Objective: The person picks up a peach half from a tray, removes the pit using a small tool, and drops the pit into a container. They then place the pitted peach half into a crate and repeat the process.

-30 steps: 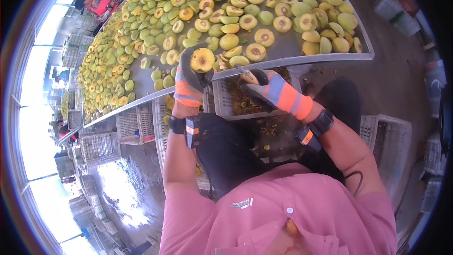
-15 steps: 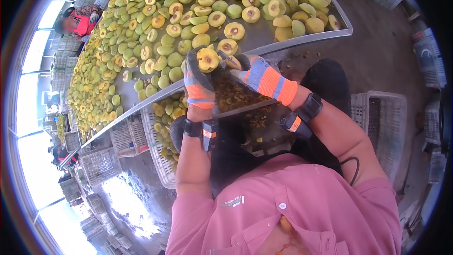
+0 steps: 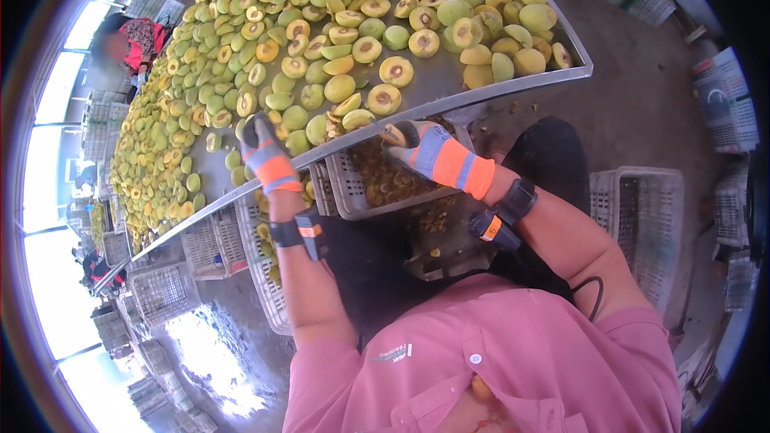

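Observation:
Halved yellow-green fruits, many with brown centres, lie spread over a metal-rimmed table. My left hand, in a grey and orange glove, reaches over the table's near edge among the fruit; its fingers are partly hidden and I cannot make out anything in it. My right hand, gloved alike, is closed around the wooden handle of a small tool just off the table edge. The tool's thin metal end points toward the fruit at the rim.
Below the edge is a crate holding fruit scraps. Another crate with fruit stands by my left knee, and a white crate on the right. A person in red is at the table's far left.
My left hand has moved left and away from my right hand, and the half fruit it held is no longer seen in it. My right hand has lowered slightly, still holding the tool.

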`<state>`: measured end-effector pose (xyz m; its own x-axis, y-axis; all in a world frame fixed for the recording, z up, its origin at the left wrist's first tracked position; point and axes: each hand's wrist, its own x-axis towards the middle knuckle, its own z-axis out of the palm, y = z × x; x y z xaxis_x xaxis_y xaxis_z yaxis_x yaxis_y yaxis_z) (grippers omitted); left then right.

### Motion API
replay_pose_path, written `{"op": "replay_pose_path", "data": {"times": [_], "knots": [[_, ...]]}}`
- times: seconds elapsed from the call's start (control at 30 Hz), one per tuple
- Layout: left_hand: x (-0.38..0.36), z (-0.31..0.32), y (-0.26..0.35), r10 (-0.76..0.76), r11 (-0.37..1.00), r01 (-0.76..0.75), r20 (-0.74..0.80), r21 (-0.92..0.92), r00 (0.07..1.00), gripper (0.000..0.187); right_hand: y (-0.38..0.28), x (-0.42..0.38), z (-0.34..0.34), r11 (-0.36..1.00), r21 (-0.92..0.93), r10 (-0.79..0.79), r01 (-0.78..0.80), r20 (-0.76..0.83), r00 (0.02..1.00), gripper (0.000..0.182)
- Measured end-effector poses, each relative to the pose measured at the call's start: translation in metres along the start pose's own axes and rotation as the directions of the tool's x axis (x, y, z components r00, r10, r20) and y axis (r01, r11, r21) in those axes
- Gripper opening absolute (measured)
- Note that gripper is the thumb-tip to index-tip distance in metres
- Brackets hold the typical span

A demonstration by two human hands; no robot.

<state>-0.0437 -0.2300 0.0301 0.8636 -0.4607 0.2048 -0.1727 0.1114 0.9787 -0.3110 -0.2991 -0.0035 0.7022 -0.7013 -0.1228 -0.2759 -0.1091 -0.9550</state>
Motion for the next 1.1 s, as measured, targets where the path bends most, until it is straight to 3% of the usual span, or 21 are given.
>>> {"op": "replay_pose_path", "data": {"times": [0.03, 0.07, 0.17, 0.27, 0.3, 0.37, 0.43, 0.53, 0.63, 0.73, 0.83, 0.87, 0.93, 0.97, 1.03, 1.07, 1.1], "knots": [[0.018, -0.016, 0.0, 0.139, 0.945, -0.126, -0.022, 0.301, 0.99, 0.03, 0.0, 0.0, -0.001, 1.0, -0.023, 0.016, -0.016, 0.007, 1.0, 0.028], [0.033, -0.032, 0.002, 0.278, 0.785, -0.227, 0.0, 0.577, 0.961, 0.032, -0.003, -0.002, -0.002, 1.0, -0.004, -0.001, 0.001, 0.007, 1.0, 0.028], [0.07, -0.069, -0.01, 0.316, 0.757, -0.263, 0.016, 0.598, 0.949, 0.033, -0.014, -0.006, -0.009, 0.998, 0.043, -0.041, 0.04, 0.009, 0.999, 0.029], [0.026, -0.017, 0.035, 0.166, 0.776, -0.222, 0.148, 0.59, 0.975, 0.028, -0.013, -0.007, -0.006, 0.995, 0.086, -0.052, 0.05, 0.019, 0.998, 0.031], [0.03, -0.01, 0.017, 0.261, 0.693, -0.367, 0.258, 0.62, 0.93, 0.023, -0.013, -0.007, -0.005, 0.993, 0.107, -0.06, 0.059, 0.006, 0.998, 0.033], [0.01, 0.029, 0.02, 0.153, 0.68, -0.409, 0.427, 0.609, 0.891, 0.023, -0.014, -0.007, -0.006, 0.991, 0.117, -0.069, 0.069, -0.008, 0.998, 0.035], [0.003, 0.063, 0.01, 0.064, 0.646, -0.42, 0.503, 0.637, 0.862, 0.031, -0.014, -0.01, -0.01, 0.992, 0.103, -0.067, 0.068, -0.011, 0.998, 0.036], [0.014, 0.104, -0.004, -0.001, 0.525, -0.4, 0.471, 0.751, 0.882, 0.042, -0.018, -0.013, -0.019, 0.999, 0.027, -0.032, 0.032, 0.003, 0.999, 0.037], [0.026, 0.134, -0.026, 0.035, 0.244, -0.507, 0.515, 0.827, 0.857, 0.052, -0.024, -0.015, -0.023, 0.994, 0.101, -0.033, 0.033, -0.005, 0.999, 0.036], [0.028, 0.143, -0.032, 0.032, 0.299, -0.506, 0.521, 0.809, 0.853, 0.055, -0.026, -0.014, -0.025, 0.998, 0.067, -0.021, 0.021, 0.002, 1.0, 0.036], [0.012, 0.133, -0.022, 0.085, 0.453, -0.542, 0.571, 0.708, 0.817, 0.051, -0.021, -0.008, -0.024, 0.996, 0.085, -0.035, 0.038, -0.042, 0.999, 0.034], [0.003, 0.127, -0.015, 0.16, 0.531, -0.564, 0.579, 0.632, 0.799, 0.049, -0.02, -0.005, -0.025, 0.97, 0.241, 0.03, -0.014, -0.063, 0.998, 0.032], [-0.021, 0.11, 0.008, 0.306, 0.658, -0.6, 0.566, 0.455, 0.766, 0.045, -0.027, 0.0, -0.033, 0.84, 0.532, 0.167, -0.105, -0.069, 0.984, 0.029], [-0.035, 0.105, 0.02, 0.374, 0.658, -0.656, 0.595, 0.37, 0.711, 0.044, -0.032, 0.001, -0.041, 0.723, 0.643, 0.294, -0.251, 0.042, 0.955, 0.022], [-0.065, 0.098, 0.042, 0.505, 0.637, -0.747, 0.63, 0.189, 0.59, 0.042, -0.027, 0.009, -0.047, 0.561, 0.757, 0.284, -0.335, 0.204, 0.937, 0.021], [-0.078, 0.093, 0.049, 0.514, 0.585, -0.786, 0.659, 0.199, 0.549, 0.044, -0.024, 0.009, -0.048, 0.47, 0.797, 0.267, -0.379, 0.28, 0.922, 0.021], [-0.09, 0.09, 0.055, 0.521, 0.531, -0.823, 0.687, 0.204, 0.507, 0.046, -0.056, -0.001, -0.051, 0.68, 0.626, 0.365, -0.381, 0.161, 0.917, 0.027]]}}
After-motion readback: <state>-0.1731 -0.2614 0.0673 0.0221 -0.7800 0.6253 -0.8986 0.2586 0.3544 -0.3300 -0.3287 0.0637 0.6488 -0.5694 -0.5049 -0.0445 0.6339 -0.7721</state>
